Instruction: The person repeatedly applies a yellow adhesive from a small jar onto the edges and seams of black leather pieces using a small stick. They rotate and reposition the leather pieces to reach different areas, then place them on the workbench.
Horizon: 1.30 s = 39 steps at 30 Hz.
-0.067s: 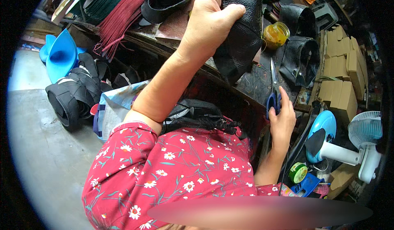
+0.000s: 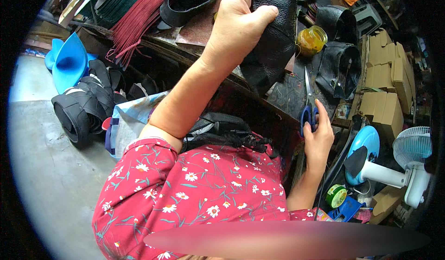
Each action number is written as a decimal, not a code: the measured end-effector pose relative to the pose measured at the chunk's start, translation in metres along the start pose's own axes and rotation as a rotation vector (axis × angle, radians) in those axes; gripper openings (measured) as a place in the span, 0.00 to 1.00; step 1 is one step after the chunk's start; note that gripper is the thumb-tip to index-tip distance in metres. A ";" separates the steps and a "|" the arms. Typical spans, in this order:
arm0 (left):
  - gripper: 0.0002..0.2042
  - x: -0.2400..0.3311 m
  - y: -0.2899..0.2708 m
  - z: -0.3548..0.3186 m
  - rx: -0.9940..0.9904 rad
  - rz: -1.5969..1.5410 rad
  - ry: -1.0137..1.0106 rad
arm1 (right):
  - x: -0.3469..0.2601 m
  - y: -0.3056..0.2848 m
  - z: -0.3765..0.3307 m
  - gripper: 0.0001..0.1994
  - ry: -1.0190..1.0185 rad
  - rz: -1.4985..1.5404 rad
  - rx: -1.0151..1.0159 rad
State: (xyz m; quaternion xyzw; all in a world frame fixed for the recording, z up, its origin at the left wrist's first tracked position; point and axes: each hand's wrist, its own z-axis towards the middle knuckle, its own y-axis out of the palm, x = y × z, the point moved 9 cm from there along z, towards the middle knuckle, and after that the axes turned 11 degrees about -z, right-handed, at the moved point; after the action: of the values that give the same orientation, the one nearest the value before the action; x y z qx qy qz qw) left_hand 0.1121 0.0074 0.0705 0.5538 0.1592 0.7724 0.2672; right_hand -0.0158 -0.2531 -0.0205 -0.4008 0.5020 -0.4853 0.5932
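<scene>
My left hand (image 2: 241, 21) is raised at the top middle, thumb and fingers pinched on a black pebbled leather piece (image 2: 273, 37) that hangs down over the bench edge. Part of this piece lies beyond the upper rim of the picture. To the right and lower, my right hand (image 2: 318, 134) grips scissors (image 2: 307, 93) by their blue handles. The blades point away from me over the dark bench top (image 2: 289, 93), almost together and apart from the leather. Just past their tips stands a glass jar (image 2: 312, 40) with yellow-orange contents.
Two curved black leather pieces (image 2: 339, 70) sit right of the jar. Red cords (image 2: 135, 23) and a black strap loop (image 2: 190, 12) lie at upper left. Cardboard boxes (image 2: 387, 70) and a white fan (image 2: 412, 148) stand at right. Black rolled pieces (image 2: 83, 107) rest at left.
</scene>
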 end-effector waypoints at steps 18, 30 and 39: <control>0.19 0.005 0.022 -0.003 0.032 0.237 0.414 | -0.055 0.002 0.001 0.61 0.033 1.235 -0.127; 0.20 0.004 0.025 -0.009 0.043 0.226 0.387 | -0.054 -0.004 0.004 0.48 0.011 1.130 -0.014; 0.15 0.030 0.013 0.006 0.046 0.047 0.131 | 0.019 0.009 0.014 0.42 0.268 0.170 -0.019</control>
State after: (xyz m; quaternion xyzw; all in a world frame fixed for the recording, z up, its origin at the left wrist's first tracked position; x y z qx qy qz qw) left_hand 0.1076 0.0141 0.1031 0.5115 0.1811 0.8092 0.2252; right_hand -0.0002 -0.2696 -0.0309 -0.2942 0.6135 -0.4775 0.5559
